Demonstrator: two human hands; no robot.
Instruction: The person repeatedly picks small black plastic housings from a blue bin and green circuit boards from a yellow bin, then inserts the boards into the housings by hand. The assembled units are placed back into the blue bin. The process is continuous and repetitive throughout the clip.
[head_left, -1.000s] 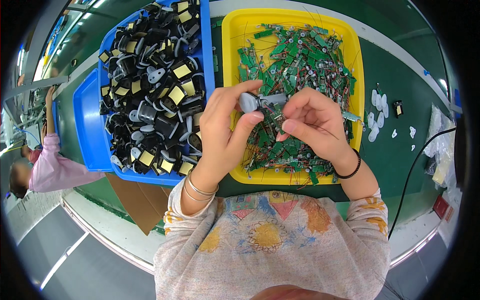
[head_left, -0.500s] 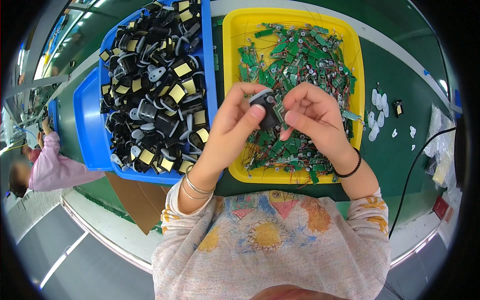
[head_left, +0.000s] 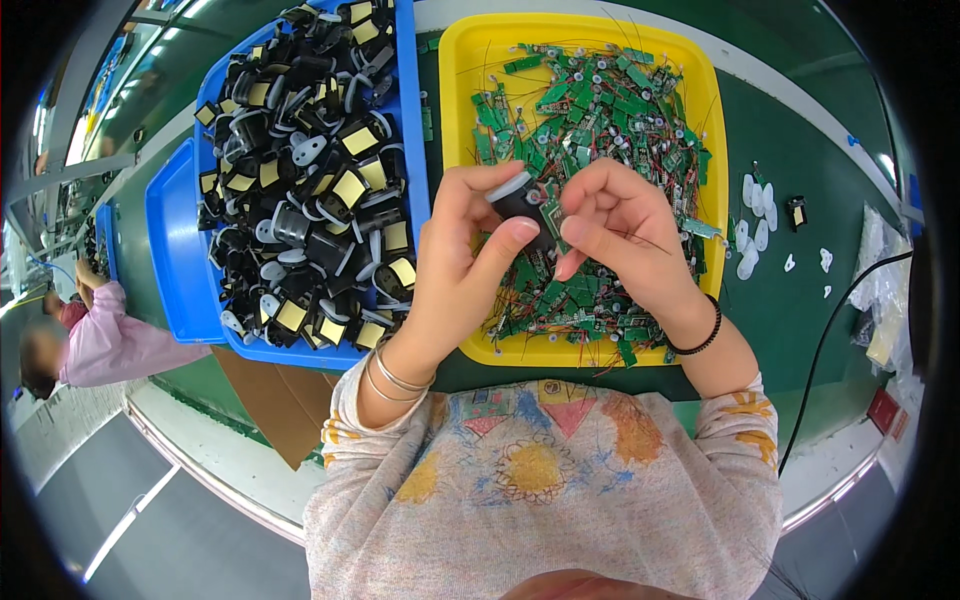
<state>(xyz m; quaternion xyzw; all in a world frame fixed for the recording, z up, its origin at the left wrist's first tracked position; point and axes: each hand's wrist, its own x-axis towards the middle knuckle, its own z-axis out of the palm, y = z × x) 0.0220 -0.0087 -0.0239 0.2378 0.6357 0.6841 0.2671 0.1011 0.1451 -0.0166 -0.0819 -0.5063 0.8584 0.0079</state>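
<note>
Green worktable [head_left: 770,345] beneath yellow tray [head_left: 459,120]
Left hand [head_left: 455,255] pinches black housing [head_left: 517,207], right hand [head_left: 632,232] circuit board [head_left: 552,214]; co-worker [head_left: 125,340] left of tray.

A left hand [head_left: 455,245] grips a black housing [head_left: 516,207] as a right hand [head_left: 628,228] pinches a green circuit board [head_left: 552,214] just beside it, over a yellow tray [head_left: 459,95].

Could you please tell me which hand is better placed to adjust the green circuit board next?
Probably the right hand: its fingertips are at the right side of the green circuit board, while the left hand is occupied gripping the black housing.
</note>
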